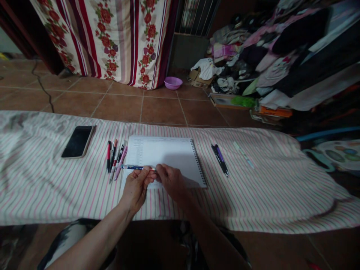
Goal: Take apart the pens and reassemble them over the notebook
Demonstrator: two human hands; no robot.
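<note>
My left hand (137,183) pinches a slim blue patterned pen (132,167) above the lower edge of a spiral notebook (171,152). My right hand (170,180) is closed at the right end of the same pen, its fingertips meeting those of the left. The notebook lies open at a mostly white page, with small printing down its left side and its coil to the right. Left of the notebook, several pens (114,157) lie in a loose row. To its right are two dark pens (219,159) side by side and a pale pen (243,153).
A smartphone (78,141) lies at the left on the striped cloth (270,187). Beyond the cloth's far edge are floor tiles (120,103), a floral curtain (118,37) and a purple basin (173,83). Heaped clothes (253,56) fill the back right.
</note>
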